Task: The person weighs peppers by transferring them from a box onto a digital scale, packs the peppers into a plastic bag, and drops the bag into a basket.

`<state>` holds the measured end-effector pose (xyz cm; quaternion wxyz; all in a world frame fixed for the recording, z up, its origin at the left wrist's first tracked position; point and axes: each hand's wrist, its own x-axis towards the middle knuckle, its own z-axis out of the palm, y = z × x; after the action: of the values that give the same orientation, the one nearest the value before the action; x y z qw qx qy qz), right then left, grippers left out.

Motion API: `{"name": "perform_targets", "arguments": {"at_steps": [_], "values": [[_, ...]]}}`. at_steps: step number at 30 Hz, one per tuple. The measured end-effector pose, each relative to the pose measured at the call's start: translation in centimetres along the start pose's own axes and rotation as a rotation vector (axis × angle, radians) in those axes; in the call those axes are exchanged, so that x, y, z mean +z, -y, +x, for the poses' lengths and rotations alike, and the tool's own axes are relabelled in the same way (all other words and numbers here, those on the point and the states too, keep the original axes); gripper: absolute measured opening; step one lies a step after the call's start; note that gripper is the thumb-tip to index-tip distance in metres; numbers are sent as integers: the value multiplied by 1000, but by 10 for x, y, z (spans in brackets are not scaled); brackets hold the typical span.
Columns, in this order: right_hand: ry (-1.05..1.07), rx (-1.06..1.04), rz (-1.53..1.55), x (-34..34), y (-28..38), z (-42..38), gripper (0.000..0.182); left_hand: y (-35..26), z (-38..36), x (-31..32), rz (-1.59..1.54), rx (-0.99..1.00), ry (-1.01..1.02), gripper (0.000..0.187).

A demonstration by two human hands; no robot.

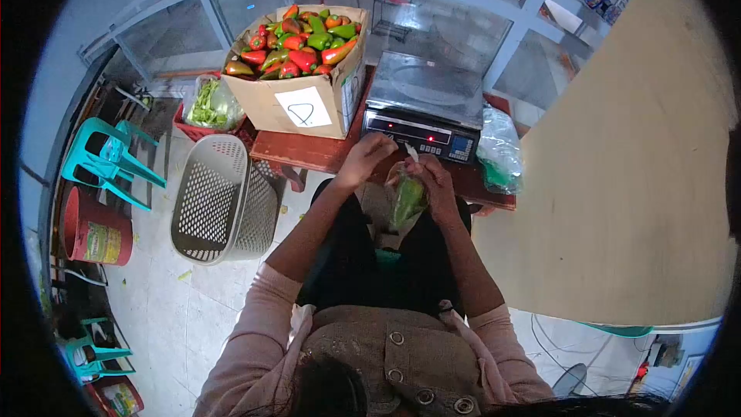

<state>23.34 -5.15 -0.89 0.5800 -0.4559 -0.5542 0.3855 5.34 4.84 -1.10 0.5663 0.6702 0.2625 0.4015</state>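
Note:
A clear plastic bag (407, 202) with a green vegetable inside, perhaps a pepper, hangs above my lap. My right hand (436, 184) is closed around its gathered neck, and the twisted white top sticks up past my fingers. To the left of the bag's top, my left hand (367, 157) is held with its fingers drawn together; whatever may be between them is too small to make out. Both hands are just in front of the digital scale (421, 120), which has red lights lit on its panel.
A cardboard box (293, 104) full of red and green peppers stands on the red wooden table (297, 150). Plastic bags (500, 150) lie right of the scale. A plastic basket (224, 201), teal stool (108, 154) and red bucket (96, 228) are at left. A large board (617, 193) fills the right.

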Motion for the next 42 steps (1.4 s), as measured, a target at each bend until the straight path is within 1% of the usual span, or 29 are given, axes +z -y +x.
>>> {"name": "perform_targets", "arguments": {"at_steps": [3,4,5,6,7,8,11,12,14,15,17,20,21,23,24,26,27,29,30,33,36,39,42], "values": [[109,102,93,3,24,-1,16,-34,-27,16,-74,64,3,23],[140,66,51,6,27,-5,16,-49,-29,18,121,98,104,28],[168,38,7,8,29,-13,16,-64,-38,21,472,169,105,31],[195,-3,-39,9,34,-15,16,-104,-43,26,829,253,107,33],[213,-29,-114,10,45,-17,16,-125,-46,30,1187,341,108,37],[228,-55,-187,12,60,-19,15,-123,-50,31,1334,361,165,43],[288,-162,-433,13,82,-21,14,-135,-65,38,1592,272,425,37],[311,-205,-523,12,86,-20,15,-135,-66,40,1626,255,455,34],[303,-190,-572,13,90,-23,16,-135,-65,43,1697,224,516,28],[298,-182,-595,12,93,-25,16,-135,-66,42,1604,284,496,24],[352,-193,-583,9,103,-31,18,-137,-68,36,1412,391,462,17],[503,-226,-547,1,123,-42,19,-184,-68,34,1024,-140,711,13],[566,-243,-530,0,131,-45,20,-184,-73,29,785,-173,735,15],[631,-351,-539,0,157,-49,19,-184,-92,18,310,-236,752,20],[661,-407,-542,1,171,-51,19,-192,-99,17,200,-353,754,22],[765,-393,-592,3,201,-52,18,-214,-116,16,-21,-585,748,29],[818,-385,-617,5,208,-53,18,-218,-127,19,-132,-646,697,25],[799,-357,-471,8,206,-60,19,-225,-146,23,-355,-763,589,20],[789,-342,-399,9,205,-63,19,-227,-149,21,-458,-800,622,24],[761,-378,-385,14,201,-64,21,-219,-162,19,-615,-679,595,29],[752,-484,-510,11,209,-61,21,-212,-170,20,-677,-756,524,53],[729,-475,-430,10,203,-62,21,-213,-168,20,-656,-806,484,49],[625,-195,-231,11,186,-63,18,-195,-165,22,-614,-672,466,42]]}}
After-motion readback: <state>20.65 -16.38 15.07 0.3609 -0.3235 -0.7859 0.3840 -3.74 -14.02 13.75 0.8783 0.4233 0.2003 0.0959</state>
